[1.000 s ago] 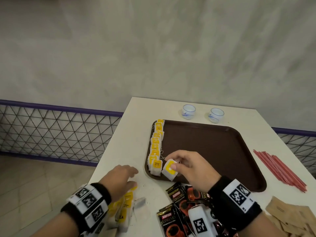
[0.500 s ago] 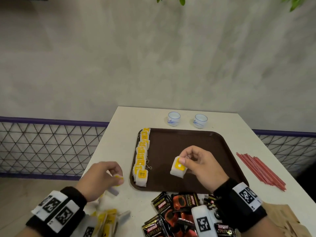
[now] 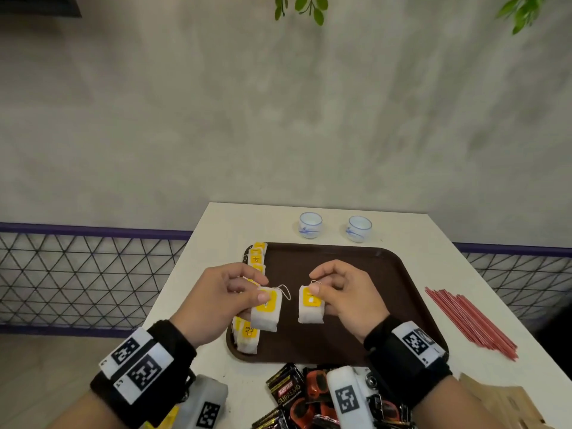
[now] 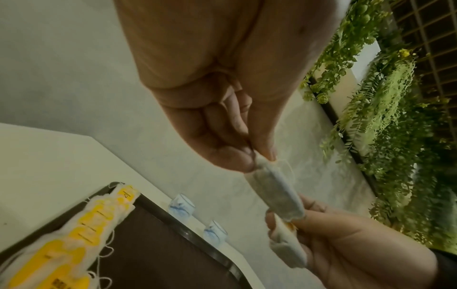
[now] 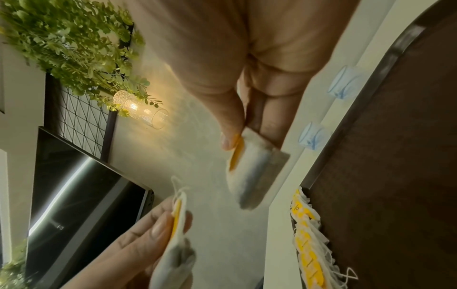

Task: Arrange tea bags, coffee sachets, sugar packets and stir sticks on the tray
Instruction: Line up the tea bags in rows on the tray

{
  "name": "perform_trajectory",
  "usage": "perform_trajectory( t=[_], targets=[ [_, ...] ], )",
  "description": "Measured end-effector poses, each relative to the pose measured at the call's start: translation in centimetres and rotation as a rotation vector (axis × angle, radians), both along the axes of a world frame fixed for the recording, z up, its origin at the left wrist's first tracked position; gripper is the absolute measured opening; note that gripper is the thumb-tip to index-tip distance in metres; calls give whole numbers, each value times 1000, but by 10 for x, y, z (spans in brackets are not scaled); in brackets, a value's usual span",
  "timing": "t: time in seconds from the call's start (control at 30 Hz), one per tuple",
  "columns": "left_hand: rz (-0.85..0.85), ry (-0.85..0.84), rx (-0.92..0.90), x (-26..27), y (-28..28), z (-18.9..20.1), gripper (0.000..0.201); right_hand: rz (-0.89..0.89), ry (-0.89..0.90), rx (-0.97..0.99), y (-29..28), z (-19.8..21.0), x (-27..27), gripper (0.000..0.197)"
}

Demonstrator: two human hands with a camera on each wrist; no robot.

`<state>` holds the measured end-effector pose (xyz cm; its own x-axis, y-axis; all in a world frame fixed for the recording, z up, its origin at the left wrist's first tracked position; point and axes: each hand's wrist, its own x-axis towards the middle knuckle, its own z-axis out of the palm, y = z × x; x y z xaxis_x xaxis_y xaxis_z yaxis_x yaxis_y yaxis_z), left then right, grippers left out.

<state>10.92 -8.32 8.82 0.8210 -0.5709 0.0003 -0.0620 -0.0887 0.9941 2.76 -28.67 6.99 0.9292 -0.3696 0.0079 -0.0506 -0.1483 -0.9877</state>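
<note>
Over the brown tray [image 3: 356, 308], each hand holds up one white tea bag with a yellow tag. My left hand [image 3: 261, 289] pinches the left tea bag [image 3: 266, 314] at its top between thumb and fingers. My right hand [image 3: 314, 283] pinches the right tea bag [image 3: 310, 308] the same way. The two bags hang side by side, apart. In the left wrist view the left hand [image 4: 257, 156] holds its tea bag [image 4: 274, 187]. In the right wrist view the right hand [image 5: 237, 136] holds its tea bag [image 5: 252, 172]. A row of tea bags [image 3: 247, 335] lies along the tray's left edge.
Black coffee sachets [image 3: 288, 394] lie at the table's near edge. Red stir sticks [image 3: 470, 323] lie right of the tray, brown sugar packets [image 3: 507, 400] at the near right. Two small cups [image 3: 310, 225] stand behind the tray. A wire fence runs past the table's left edge.
My left hand has risen from the pile at the near left with a tea bag, to the tray. The right hand has lifted its tea bag and moved right. The head view has tilted up.
</note>
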Motion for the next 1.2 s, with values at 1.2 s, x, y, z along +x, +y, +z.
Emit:
perform_trajectory(
  t=[1.2],
  targets=[
    [49,-39,144,52,-61,-37,22,198,-33,-77,-17,-20,63,23]
  ],
)
